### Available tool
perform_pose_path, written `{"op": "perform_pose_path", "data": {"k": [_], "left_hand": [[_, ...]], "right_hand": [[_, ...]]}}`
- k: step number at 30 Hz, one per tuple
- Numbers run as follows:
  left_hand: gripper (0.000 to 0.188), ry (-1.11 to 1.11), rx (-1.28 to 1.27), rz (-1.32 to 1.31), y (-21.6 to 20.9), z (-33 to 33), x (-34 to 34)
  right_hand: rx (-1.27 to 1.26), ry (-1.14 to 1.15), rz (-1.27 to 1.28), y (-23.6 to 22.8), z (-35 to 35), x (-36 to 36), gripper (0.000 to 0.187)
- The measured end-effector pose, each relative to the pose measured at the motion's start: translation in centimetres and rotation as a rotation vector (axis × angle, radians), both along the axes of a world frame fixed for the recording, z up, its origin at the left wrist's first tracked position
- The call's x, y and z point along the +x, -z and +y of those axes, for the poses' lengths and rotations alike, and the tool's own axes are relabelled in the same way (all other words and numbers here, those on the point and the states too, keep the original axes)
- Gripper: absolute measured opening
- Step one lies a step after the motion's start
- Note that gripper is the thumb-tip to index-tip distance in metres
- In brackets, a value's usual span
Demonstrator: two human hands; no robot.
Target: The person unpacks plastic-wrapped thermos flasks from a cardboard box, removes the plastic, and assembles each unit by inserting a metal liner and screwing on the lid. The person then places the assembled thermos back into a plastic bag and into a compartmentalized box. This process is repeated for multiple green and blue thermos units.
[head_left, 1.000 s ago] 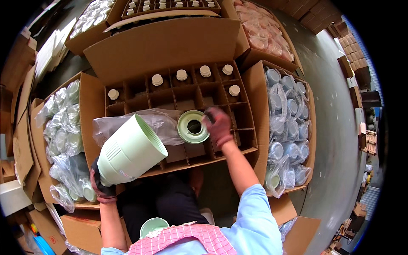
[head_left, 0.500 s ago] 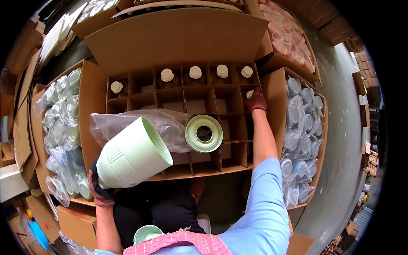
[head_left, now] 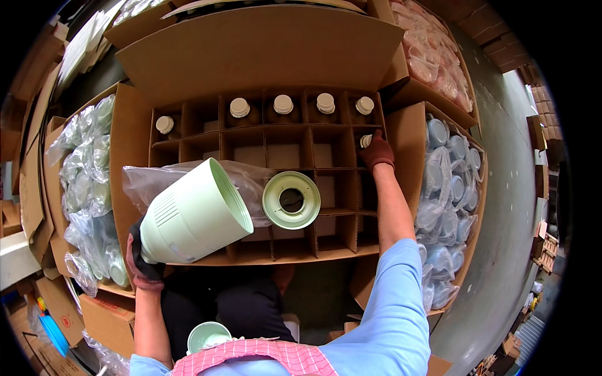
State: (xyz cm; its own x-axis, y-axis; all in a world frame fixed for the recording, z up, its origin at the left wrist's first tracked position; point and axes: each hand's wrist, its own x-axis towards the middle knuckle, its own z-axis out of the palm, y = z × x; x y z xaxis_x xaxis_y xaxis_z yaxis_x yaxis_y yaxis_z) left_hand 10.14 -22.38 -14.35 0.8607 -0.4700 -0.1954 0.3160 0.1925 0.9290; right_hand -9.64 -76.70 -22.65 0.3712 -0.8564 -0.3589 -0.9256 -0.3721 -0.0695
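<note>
My left hand [head_left: 143,263], in a dark and reddish glove, grips the narrow end of a pale green plastic flask shell [head_left: 191,216]. The shell is tilted, its wide open mouth facing right. On the far right, my gloved right hand [head_left: 380,155] reaches into a compartment, its fingers closed around the neck of a white-topped bottle [head_left: 365,141]. The bottle's body is hidden in the cell. Between my hands, a pale green ring-shaped part [head_left: 272,200] rests over the dividers of a brown carton [head_left: 295,257]. A clear plastic bag [head_left: 147,185] lies behind the shell.
Several white-topped bottles [head_left: 283,105] stand in the carton's far row. A box of bagged green parts [head_left: 91,182] is at left, one of bagged blue parts [head_left: 454,188] at right. Bagged pink parts [head_left: 426,50] fill a box at back right. A green cup [head_left: 210,335] lies by my lap.
The view has shifted slightly. My left hand still holds the shell, which is a little more upright. My right hand stays at the same bottle, with its fingers now further around the neck.
</note>
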Motion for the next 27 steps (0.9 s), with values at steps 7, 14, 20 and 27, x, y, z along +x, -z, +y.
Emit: {"op": "perform_pose_path", "data": {"k": [7, 14, 20, 27], "left_hand": [[0.051, -0.058, -0.091, 0.169, -0.5, -2.2, -0.5], [0.044, 0.014, 0.040, -0.001, -1.4, -0.2, -2.0], [0.034, 0.086, 0.483, -0.799, -3.5, 1.9, -3.0], [0.043, 0.143, -0.037, -0.344, -6.8, 4.2, -3.5]], "right_hand": [[-0.039, 0.048, 0.003, 0.2, 1.6, 0.8, 0.074], [-0.245, 0.126, -0.197, 1.3, 3.3, -1.6, 0.087], [-0.490, -0.115, -0.713, -9.3, 4.4, -5.2, 0.088], [0.525, -0.644, -1.152, -31.0, 16.5, -7.8, 0.103]]}}
